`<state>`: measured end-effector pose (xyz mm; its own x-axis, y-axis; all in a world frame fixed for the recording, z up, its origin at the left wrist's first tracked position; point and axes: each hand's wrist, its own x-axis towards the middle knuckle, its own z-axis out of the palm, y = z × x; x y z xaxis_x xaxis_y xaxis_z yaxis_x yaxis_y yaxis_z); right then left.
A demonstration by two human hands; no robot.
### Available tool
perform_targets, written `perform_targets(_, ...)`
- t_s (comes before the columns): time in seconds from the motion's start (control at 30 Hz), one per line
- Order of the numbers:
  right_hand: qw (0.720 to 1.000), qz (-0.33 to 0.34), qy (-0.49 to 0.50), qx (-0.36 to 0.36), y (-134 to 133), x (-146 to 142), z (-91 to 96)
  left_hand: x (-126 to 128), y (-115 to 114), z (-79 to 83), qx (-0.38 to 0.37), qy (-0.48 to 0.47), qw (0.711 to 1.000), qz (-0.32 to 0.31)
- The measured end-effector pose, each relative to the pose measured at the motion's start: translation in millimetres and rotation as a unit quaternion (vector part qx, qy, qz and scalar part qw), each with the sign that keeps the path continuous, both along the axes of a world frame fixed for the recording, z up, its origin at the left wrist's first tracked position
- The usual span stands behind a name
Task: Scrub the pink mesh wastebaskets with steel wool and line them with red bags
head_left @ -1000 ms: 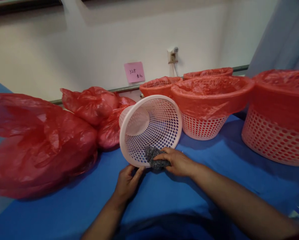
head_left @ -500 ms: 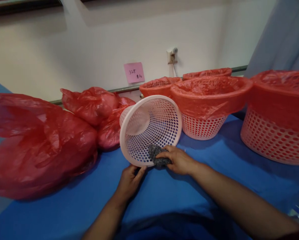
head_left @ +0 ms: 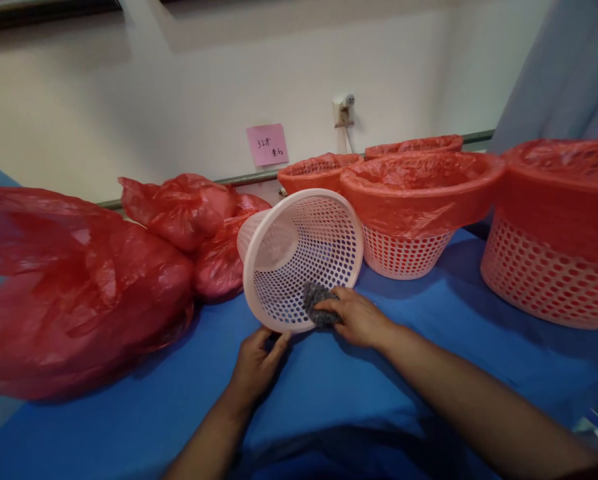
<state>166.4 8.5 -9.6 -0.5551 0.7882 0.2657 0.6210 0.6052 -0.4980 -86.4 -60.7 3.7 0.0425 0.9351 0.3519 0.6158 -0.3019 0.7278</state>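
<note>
A pale pink perforated plastic basket (head_left: pixel 273 247) lies tipped on its side, its mouth facing me. My left hand (head_left: pixel 259 363) grips the lower rim, thumb on the near side and the other fingers partly hidden beneath. In my right hand (head_left: pixel 356 317) is a crumpled dark grey cloth (head_left: pixel 319 303), pressed to the inside of the basket's mouth at the lower right. The fingers of that hand are closed round the cloth.
Red plastic bags (head_left: pixel 93 300), bulging and tied, sit at the left. Baskets lined with red bags (head_left: pixel 421 200) stand behind and to the right, including a large one (head_left: pixel 553 267). Blue cloth (head_left: pixel 329 387) covers the table. A pink note (head_left: pixel 267 145) and a socket (head_left: pixel 343 113) are on the wall.
My right hand has shifted the grey cloth slightly up and right along the rim. The basket has turned a little; my left hand keeps its place on the rim.
</note>
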Motion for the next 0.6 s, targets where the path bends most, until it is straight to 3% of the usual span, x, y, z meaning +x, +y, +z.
perform_targets(0.07,0.996,0.082,0.042,-0.018,-4.1,-5.8,-1.8,1.3,1.9,-0.2,-0.026,0.002,0.999,-0.02)
perform_targets(0.13,0.996,0.078,0.041,-0.019,-2.7,-5.8,-2.0,-1.2,0.8,-1.2,-0.01,0.001,1.0,-0.007)
perform_targets(0.3,0.992,-0.124,-0.024,0.011,15.2,14.1,3.1,-14.0,-8.6,-5.6,0.11,-0.037,0.986,0.123)
perform_targets(0.4,0.979,-0.198,-0.05,0.027,19.6,21.1,4.8,-14.5,-10.0,-5.1,0.117,-0.052,0.983,0.132)
perform_targets(0.47,0.987,-0.156,-0.038,0.015,16.1,18.2,4.1,-10.5,-7.6,-2.6,0.088,-0.037,0.991,0.097)
perform_targets(0.6,0.999,0.028,0.02,-0.019,2.6,2.6,1.4,0.6,-0.1,2.6,0.004,-0.005,1.0,0.02)
